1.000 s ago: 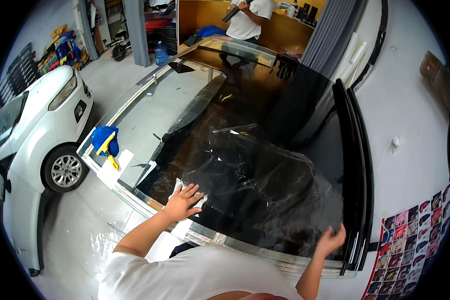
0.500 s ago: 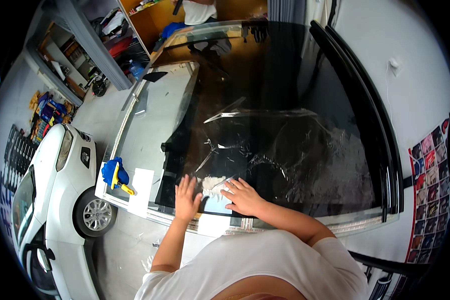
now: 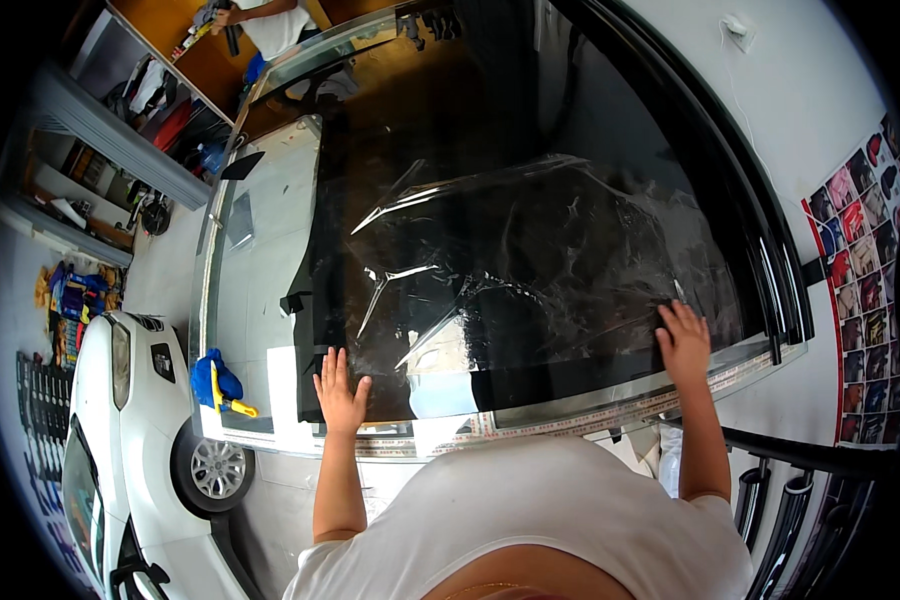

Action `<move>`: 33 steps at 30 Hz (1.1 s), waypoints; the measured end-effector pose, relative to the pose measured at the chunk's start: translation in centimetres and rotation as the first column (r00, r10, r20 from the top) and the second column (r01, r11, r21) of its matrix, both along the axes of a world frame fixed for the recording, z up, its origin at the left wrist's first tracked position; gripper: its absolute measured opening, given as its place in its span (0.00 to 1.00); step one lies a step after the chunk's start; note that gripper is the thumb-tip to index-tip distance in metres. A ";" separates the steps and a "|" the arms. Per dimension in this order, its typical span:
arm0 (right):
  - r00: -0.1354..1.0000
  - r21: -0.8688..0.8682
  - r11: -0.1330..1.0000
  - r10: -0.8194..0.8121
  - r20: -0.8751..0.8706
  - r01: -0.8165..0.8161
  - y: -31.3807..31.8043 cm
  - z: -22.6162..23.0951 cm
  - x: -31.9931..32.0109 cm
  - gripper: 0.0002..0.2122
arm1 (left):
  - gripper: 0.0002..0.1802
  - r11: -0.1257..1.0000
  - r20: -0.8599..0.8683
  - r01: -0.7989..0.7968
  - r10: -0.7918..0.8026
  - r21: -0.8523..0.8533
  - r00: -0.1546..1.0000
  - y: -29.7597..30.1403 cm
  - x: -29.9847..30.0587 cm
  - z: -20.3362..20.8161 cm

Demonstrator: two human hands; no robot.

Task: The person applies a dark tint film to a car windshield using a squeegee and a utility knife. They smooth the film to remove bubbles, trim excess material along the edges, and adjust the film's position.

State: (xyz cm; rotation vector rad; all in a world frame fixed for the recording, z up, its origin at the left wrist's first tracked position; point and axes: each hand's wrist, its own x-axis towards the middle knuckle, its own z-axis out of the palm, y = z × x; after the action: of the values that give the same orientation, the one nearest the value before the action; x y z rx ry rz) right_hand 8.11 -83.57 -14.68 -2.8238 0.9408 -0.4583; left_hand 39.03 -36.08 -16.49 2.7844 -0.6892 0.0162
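A large sheet of dark, glossy film point(image 3: 400, 130) covers much of a glass-topped table point(image 3: 270, 240). Over its near part lies a thin, clear plastic sheet point(image 3: 570, 235), creased and catching the light. My left hand point(image 3: 341, 393) rests with fingers spread on the dark film's near left corner. Far to the right, my right hand point(image 3: 684, 345) lies with its fingers stretched out on the clear sheet close to its right edge. Neither hand grips anything. A blue cloth point(image 3: 210, 372) with a yellow-handled tool point(image 3: 238, 408) sits at the table's near left corner.
Long black rolls point(image 3: 770, 270) run along the table's right side. A white car point(image 3: 140, 400) stands at the left. Another person point(image 3: 275, 25) is at the far end beside wooden shelving. A swatch poster point(image 3: 855, 270) hangs on the right wall.
My right hand has moved from near the left hand far out to the right side of the sheet. My left hand stays near the film's left corner. The view has turned and shifted.
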 end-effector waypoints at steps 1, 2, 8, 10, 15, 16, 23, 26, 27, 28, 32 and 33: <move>0.994 -0.037 0.995 -0.095 -0.046 0.094 -0.4 -0.4 -0.6 0.18 | 0.38 1.000 0.000 0.003 -0.003 -0.003 1.000 -0.1 0.1 0.0; 0.978 -0.075 0.981 -0.186 -0.089 0.180 -0.6 -0.3 -0.7 0.18 | 0.38 1.000 -0.001 0.007 -0.007 -0.005 1.000 -0.1 0.0 0.0; 0.958 0.086 0.963 0.242 0.154 -0.257 8.3 3.8 10.2 0.23 | 0.37 1.000 0.000 0.004 -0.004 0.002 1.000 0.3 0.3 -0.4; 0.865 0.154 0.853 0.479 0.148 -0.499 12.4 3.4 13.3 0.28 | 0.37 1.000 -0.004 0.012 -0.012 0.003 1.000 0.2 0.5 -0.3; 0.843 0.034 0.843 0.536 0.035 -0.537 10.7 -1.4 14.1 0.31 | 0.37 1.000 0.002 0.017 -0.017 -0.006 1.000 0.0 0.5 -0.1; 0.873 0.080 0.870 0.484 0.056 -0.487 8.8 -1.1 12.8 0.31 | 0.37 1.000 0.009 0.019 -0.019 -0.009 1.000 0.3 0.4 -0.1; 0.975 -0.084 0.996 -0.030 -0.219 0.012 -6.0 -1.7 -0.3 0.30 | 0.36 1.000 0.015 -0.001 0.001 -0.004 1.000 -0.1 0.1 -0.3; 0.911 -0.062 0.918 -0.397 -0.108 0.392 -10.5 -4.3 -6.3 0.28 | 0.36 1.000 0.019 0.014 -0.014 -0.011 1.000 -0.1 0.3 -0.4; 0.790 -0.131 0.822 -0.569 -0.227 0.554 -10.2 -3.7 -6.1 0.28 | 0.36 1.000 0.021 0.009 -0.009 -0.009 1.000 -0.2 0.4 -0.3; 0.851 -0.159 0.857 -0.510 -0.123 0.490 -9.9 -3.3 -5.2 0.28 | 0.36 1.000 0.022 0.004 -0.004 -0.007 1.000 -0.2 0.3 -0.1; 0.993 0.161 0.987 -0.035 0.115 0.016 -2.0 1.7 3.5 0.24 | 0.36 1.000 0.017 -0.001 0.001 0.002 1.000 0.1 0.2 -0.5; 0.977 0.241 0.960 0.099 0.191 -0.145 -0.5 1.3 5.2 0.23 | 0.36 1.000 0.012 0.001 -0.001 -0.003 1.000 -0.1 0.3 -0.4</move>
State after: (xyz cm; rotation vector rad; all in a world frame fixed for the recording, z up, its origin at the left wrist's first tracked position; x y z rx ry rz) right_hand 13.33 -84.05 -13.42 -2.5432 0.7271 -0.5217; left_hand 39.32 -36.16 -16.84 2.7831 -0.6923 0.0347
